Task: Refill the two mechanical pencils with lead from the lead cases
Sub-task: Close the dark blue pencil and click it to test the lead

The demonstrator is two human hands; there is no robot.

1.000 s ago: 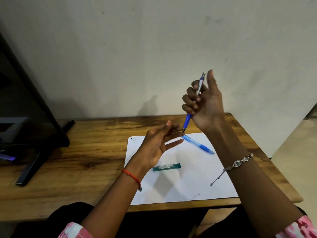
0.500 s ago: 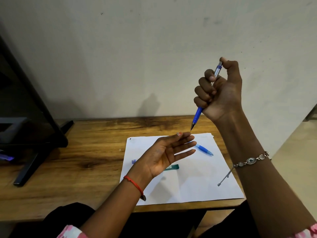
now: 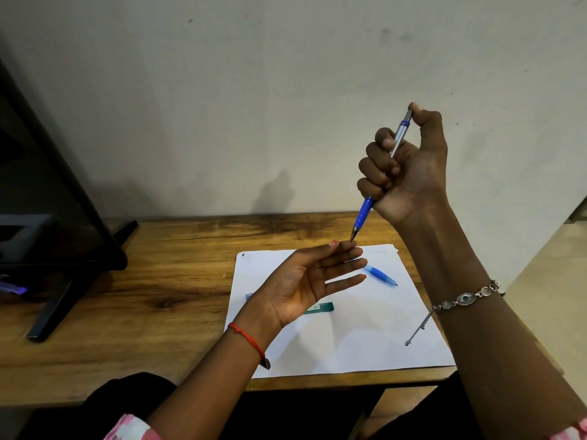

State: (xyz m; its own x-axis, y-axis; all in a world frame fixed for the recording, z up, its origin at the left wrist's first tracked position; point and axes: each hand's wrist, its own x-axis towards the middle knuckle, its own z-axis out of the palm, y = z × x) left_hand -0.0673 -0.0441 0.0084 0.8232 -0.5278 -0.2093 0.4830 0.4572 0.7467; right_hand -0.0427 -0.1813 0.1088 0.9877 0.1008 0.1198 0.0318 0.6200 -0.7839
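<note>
My right hand point(image 3: 409, 166) is raised above the table and grips a blue and silver mechanical pencil point(image 3: 363, 214), tip down, with the thumb on its top button. Its tip hangs just above the fingertips of my left hand point(image 3: 305, 284), which is held flat, palm up, fingers apart, with nothing in it. A second blue mechanical pencil point(image 3: 381, 276) lies on the white paper point(image 3: 365, 338), partly hidden by my left fingers. A green lead case point(image 3: 322, 308) lies on the paper behind my left palm. A small blue item point(image 3: 249, 296) peeks out by my left wrist.
The wooden table point(image 3: 158, 296) ends near me and at the right, where floor point(image 3: 546, 281) shows. A dark monitor on its stand point(image 3: 57, 249) fills the left side. A plain wall point(image 3: 286, 90) rises behind the table.
My right hand rose and moved right with the pencil, and its thumb came onto the top button. My left hand flattened into an open palm below the tip.
</note>
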